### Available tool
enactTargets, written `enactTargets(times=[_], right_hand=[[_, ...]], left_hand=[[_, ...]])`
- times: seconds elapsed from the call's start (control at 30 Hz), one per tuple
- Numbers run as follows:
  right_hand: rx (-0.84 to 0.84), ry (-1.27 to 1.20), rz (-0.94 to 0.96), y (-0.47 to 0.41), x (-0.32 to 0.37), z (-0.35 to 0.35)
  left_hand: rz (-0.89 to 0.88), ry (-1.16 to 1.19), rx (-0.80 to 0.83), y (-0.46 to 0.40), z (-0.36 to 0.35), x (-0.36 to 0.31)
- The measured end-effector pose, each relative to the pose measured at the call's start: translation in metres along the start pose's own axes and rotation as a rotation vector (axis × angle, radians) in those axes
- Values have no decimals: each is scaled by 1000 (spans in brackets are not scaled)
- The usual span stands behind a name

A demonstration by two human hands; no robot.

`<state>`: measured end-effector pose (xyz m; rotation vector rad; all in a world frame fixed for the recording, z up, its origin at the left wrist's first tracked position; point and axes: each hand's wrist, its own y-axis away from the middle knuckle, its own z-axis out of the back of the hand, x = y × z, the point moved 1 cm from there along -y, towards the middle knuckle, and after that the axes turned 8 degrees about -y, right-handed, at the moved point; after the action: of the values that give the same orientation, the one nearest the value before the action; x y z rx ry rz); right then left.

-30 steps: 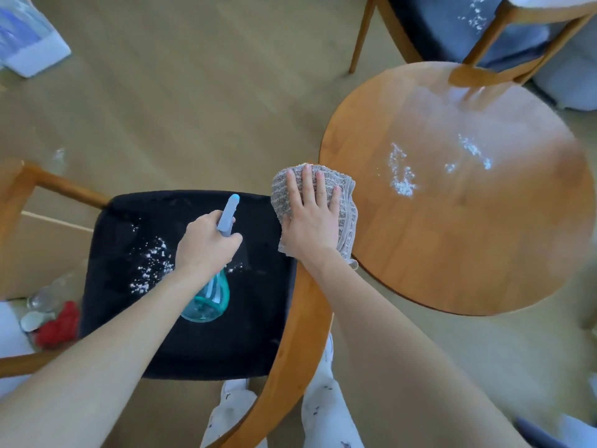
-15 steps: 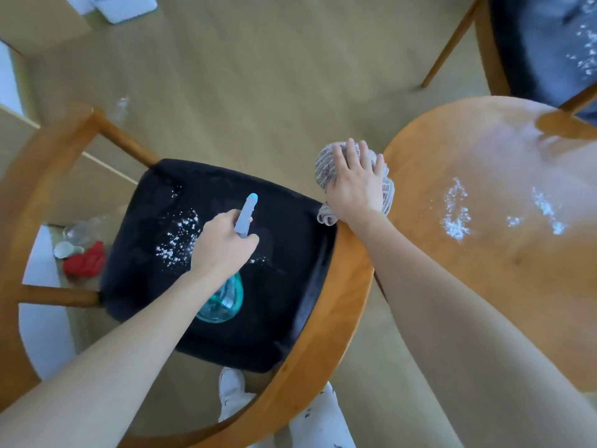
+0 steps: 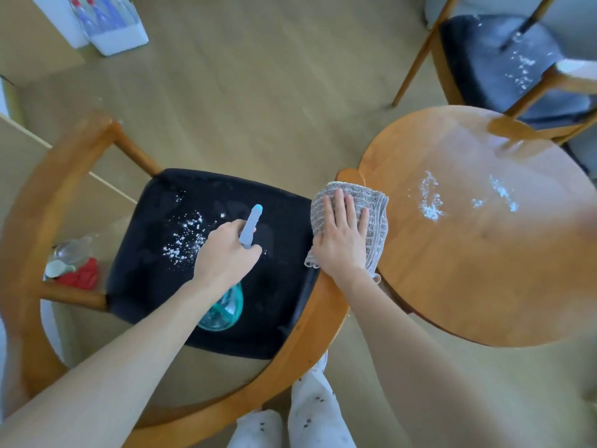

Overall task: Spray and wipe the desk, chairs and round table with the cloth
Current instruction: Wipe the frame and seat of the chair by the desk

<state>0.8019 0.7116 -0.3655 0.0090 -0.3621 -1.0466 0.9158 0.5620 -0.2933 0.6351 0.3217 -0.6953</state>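
Observation:
My left hand (image 3: 226, 253) grips a teal spray bottle (image 3: 223, 305) by its neck, with the grey-blue nozzle (image 3: 250, 226) pointing away over the black seat (image 3: 155, 286) of a wooden chair (image 3: 310, 334). White powder specks (image 3: 184, 240) lie on the seat's left half. My right hand (image 3: 340, 237) lies flat, fingers straight, on a grey knitted cloth (image 3: 376, 221) pressed onto the chair's right armrest, right beside the round wooden table (image 3: 484, 270). The table top carries white powder patches (image 3: 429, 202).
A second chair (image 3: 504, 69) with a dusty dark seat stands behind the table. On the floor at top left stands a white bin of bottles (image 3: 109, 30). A glass jar and a red item (image 3: 77, 273) lie left of the chair. My legs (image 3: 307, 415) are below.
The view has shifted while my head moved. My right hand with the cloth has slid slightly back along the armrest. My left hand keeps the bottle over the seat.

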Motion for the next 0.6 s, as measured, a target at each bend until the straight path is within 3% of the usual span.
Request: enactTargets(times=[0.6], right_hand=[[-16, -55, -108, 150, 56, -43]], left_hand=[[-151, -109, -28, 87, 29, 52]])
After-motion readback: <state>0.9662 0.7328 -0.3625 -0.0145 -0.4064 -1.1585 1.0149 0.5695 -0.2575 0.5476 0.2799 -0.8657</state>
